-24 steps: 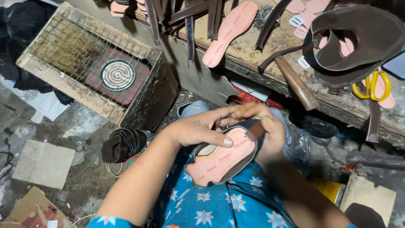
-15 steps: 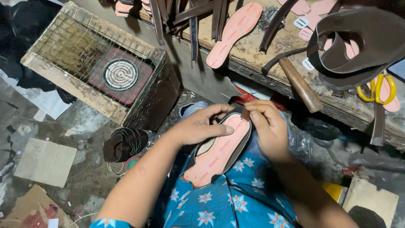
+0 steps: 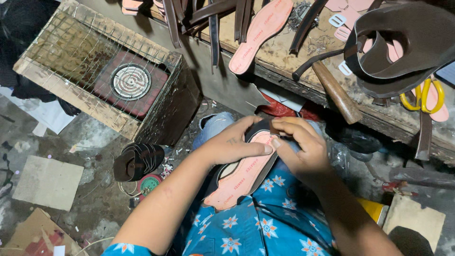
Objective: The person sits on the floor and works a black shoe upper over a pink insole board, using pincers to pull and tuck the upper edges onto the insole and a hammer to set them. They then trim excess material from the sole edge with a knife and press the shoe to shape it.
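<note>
A pink shoe insole (image 3: 239,178) lies on a dark brown sole (image 3: 265,166) across my lap, over blue flowered cloth. My left hand (image 3: 232,144) presses down on the upper half of the insole, fingers flat and thumb along its edge. My right hand (image 3: 301,147) pinches the top end of the insole and sole together. Both hands touch at the tip of the piece.
A wooden crate with wire mesh and a round coil heater (image 3: 130,80) stands at left. A workbench edge (image 3: 303,87) carries a pink insole (image 3: 260,33), dark straps (image 3: 213,19), a hammer handle (image 3: 334,92), brown soles (image 3: 407,42) and yellow scissors (image 3: 422,97). A stack of dark soles (image 3: 137,161) lies on the floor.
The insole has turned from lying crosswise to pointing up along my lap. Both hands have shifted to its top end.
</note>
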`<state>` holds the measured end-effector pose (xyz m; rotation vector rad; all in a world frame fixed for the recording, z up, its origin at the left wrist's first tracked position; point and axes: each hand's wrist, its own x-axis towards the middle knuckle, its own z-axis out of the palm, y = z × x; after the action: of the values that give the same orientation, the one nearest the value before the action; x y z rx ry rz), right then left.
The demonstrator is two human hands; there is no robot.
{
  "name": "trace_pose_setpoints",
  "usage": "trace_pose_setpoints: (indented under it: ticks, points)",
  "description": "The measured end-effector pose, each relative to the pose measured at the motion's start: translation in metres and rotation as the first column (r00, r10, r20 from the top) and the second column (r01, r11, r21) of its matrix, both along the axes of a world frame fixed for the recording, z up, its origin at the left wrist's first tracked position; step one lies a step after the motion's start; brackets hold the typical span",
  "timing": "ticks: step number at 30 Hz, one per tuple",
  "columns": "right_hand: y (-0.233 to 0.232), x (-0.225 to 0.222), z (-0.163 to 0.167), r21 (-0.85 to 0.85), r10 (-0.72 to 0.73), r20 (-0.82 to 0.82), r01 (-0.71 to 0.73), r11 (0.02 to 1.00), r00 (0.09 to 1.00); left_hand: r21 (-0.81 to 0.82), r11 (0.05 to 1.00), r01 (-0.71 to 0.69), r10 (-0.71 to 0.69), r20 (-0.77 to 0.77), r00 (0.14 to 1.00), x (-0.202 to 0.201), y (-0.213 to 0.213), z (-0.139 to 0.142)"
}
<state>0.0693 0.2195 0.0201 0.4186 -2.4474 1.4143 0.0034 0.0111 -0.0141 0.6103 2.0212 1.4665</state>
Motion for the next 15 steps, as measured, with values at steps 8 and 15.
trace_pose_setpoints:
  ticks: [8,15]
  points:
    - [-0.001,0.007,0.008,-0.02,-0.068,0.016,0.068,0.997,0.998,0.28,0.957,0.074,-0.118,0.142,0.983,0.007,0.004,0.012]
    - [-0.009,0.012,0.006,-0.002,-0.163,-0.089,0.163,0.987,0.983,0.066,0.99,0.124,-0.111,-0.177,0.978,0.01,0.003,0.031]
